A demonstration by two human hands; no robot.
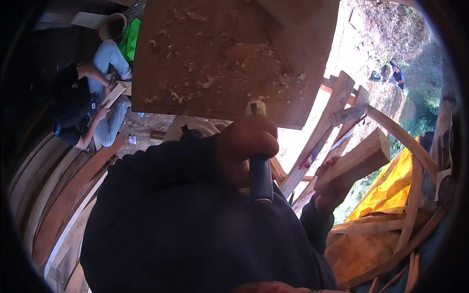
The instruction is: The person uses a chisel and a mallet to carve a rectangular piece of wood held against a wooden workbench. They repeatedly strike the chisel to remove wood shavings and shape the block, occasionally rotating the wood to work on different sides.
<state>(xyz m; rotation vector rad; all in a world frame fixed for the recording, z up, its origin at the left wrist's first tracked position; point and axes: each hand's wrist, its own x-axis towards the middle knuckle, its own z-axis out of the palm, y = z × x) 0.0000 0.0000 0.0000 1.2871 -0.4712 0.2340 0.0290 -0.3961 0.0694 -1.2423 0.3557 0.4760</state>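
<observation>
Dark handle point(261, 178) is gripped by left hand point(246, 144), wooden block point(356, 158) by right hand point(336, 190); contents of bucket point(111, 30) are indistinct.

- Counter point(146, 88), brown wood; strewn with pale shavings point(177, 97).
- Seated person point(94, 85), dark top, light blue jeans — holding a pale wood piece point(115, 94).
- Bucket point(113, 27), round, upper left; bright green sheet point(129, 41) just beside.
- Long planks point(73, 207), several, side by side, lower left.
- Timber frame point(324, 128), slanting, right of counter.
- Tarpaulin point(386, 183), yellow-orange, behind wooden poles point(414, 195).
- Foliage point(430, 97), green — upper right, outdoors.
</observation>
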